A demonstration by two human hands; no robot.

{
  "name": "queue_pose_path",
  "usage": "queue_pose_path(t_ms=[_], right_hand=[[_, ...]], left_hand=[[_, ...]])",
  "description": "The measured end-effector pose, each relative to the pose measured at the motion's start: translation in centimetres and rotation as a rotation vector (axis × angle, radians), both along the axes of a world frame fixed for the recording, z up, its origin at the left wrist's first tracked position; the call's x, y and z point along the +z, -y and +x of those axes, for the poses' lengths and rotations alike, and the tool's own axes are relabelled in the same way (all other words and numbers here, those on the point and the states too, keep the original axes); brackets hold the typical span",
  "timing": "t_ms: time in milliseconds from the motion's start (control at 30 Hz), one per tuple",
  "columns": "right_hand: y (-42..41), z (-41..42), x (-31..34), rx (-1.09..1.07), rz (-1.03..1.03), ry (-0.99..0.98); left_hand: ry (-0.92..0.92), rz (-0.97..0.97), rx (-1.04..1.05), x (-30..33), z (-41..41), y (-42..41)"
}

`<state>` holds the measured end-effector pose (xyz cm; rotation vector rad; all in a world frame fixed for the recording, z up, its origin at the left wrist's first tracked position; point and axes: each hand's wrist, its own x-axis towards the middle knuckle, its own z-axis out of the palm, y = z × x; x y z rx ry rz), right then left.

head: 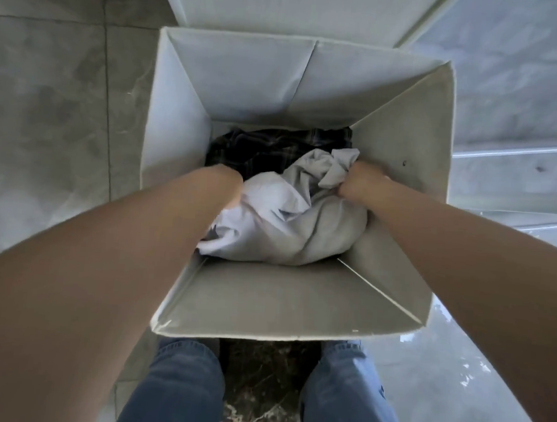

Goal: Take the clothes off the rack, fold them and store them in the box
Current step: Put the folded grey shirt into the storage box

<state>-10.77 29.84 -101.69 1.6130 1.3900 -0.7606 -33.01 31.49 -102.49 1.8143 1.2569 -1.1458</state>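
Both hands deep in the tall grey fabric box (pixel 185 113): right hand (pixel 359 180) fist-grips the crumpled pale grey garment (pixel 289 224); left hand (pixel 236 192) mostly hidden by its forearm, grip can't be told. Risk: stuffing w/ bunched cloth likely undoes any fold, esp. atop the dark plaid garment (pixel 268 148) underneath.

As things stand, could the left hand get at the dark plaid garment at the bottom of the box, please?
Probably yes. The left hand is already deep in the box, right beside the dark plaid garment, whose far part lies uncovered. But it seems occupied with the light grey garment, which covers the plaid's near part.
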Motion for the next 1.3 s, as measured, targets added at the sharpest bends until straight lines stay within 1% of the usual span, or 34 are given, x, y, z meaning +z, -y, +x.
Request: queue_pose_path(t_ms=[33,100,133,200,233,267,333,367,433,467,500,533,567,600,633,667,700,733,767,800,833,867,900,1000,1033,1167,1233,1300], right_hand=[[0.1,-0.1,-0.7,-0.024,0.022,0.037],[-0.6,-0.5,-1.0,-0.04,-0.043,0.034],[-0.9,-0.8,-1.1,-0.01,-0.154,0.027],[-2.0,-1.3,0.6,-0.037,-0.36,0.042],[-2.6,-1.2,1.4,-0.078,-0.371,0.056],[-3.2,-0.8,1.3,-0.098,-0.272,0.02],[-4.3,-0.3,0.1,-0.241,-0.023,-0.046],[-4.6,-0.1,-1.4,-0.302,0.138,-0.052],[-3.8,-0.1,-3.8,-0.537,0.458,-0.093],[-2.9,-0.5,-4.8,-0.598,0.617,-0.136],[-1.4,-1.0,-5.4,-0.537,0.785,-0.141],[0.5,-1.6,-5.9,-0.408,0.926,-0.128],[2.5,-2.5,-6.3,-0.269,1.028,-0.161],[4.4,-3.3,-6.7,-0.159,1.089,-0.236],[6.1,-4.1,-7.3,-0.077,1.076,-0.331],[7.5,-4.6,-7.9,-0.001,1.002,-0.394],[8.6,-4.8,-8.3,0.062,0.874,-0.407],[9.5,-4.6,-8.8,0.086,0.736,-0.38],[10.1,-3.9,-9.2,0.072,0.614,-0.322],[10.4,-3.0,-9.5,0.026,0.513,-0.264],[10.7,-2.2,-9.6,-0.044,0.442,-0.229],[10.9,-1.2,-9.6,-0.094,0.407,-0.219],[11.3,-0.4,-9.5,-0.085,0.407,-0.222],[12.3,0.6,-8.7,0.199,0.321,-0.209],[12.4,0.6,-8.8,0.25,0.295,-0.178],[11.2,0.1,-10.2,0.24,0.293,-0.092],[10.9,-0.5,-10.3,0.242,0.291,-0.103],[10.6,-0.9,-10.0,0.229,0.286,-0.105]], left_hand=[[0.025,0.012,0.022,-0.7,0.3,-0.3],[0.079,-0.032,0.004,-2.1,0.7,-0.4],[0.076,-0.085,-0.015,-2.4,0.8,-0.5],[0.034,-0.198,-0.011,-2.2,1.1,-1.2],[0.006,-0.222,-0.018,-2.0,1.2,-1.9],[0.015,-0.2,-0.031,-1.8,1.2,-2.7],[0.05,-0.06,-0.029,-2.4,1.0,-4.1],[0.067,0.07,-0.013,-3.1,0.9,-4.7],[0.081,0.357,0.124,-4.3,0.0,-5.1],[0.107,0.499,0.149,-4.8,-0.2,-4.8],[0.152,0.666,0.096,-5.1,-0.3,-4.2],[0.237,0.813,0.013,-5.5,-0.2,-3.2],[0.354,0.911,-0.088,-5.8,0.2,-1.9],[0.521,0.953,-0.194,-6.1,0.8,-0.3],[0.677,0.931,-0.29,-6.5,1.4,1.5],[0.792,0.891,-0.371,-7.2,1.8,3.1],[0.799,0.845,-0.406,-7.7,1.9,4.6],[0.703,0.773,-0.361,-8.2,1.4,5.8],[0.518,0.675,-0.259,-8.6,0.5,6.5],[0.293,0.572,-0.139,-9.0,-0.5,7.0],[0.102,0.492,-0.065,-9.3,-1.6,7.5],[-0.003,0.441,-0.057,-9.7,-2.3,8.0],[-0.048,0.417,-0.086,-10.1,-2.6,8.5],[-0.074,0.472,-0.218,-10.2,-2.2,9.5],[-0.089,0.49,-0.261,-10.2,-2.1,9.6],[-0.12,0.511,-0.308,-10.2,-2.2,9.1],[-0.082,0.526,-0.284,-10.3,-2.3,9.3],[-0.026,0.498,-0.229,-10.1,-2.4,9.2]])
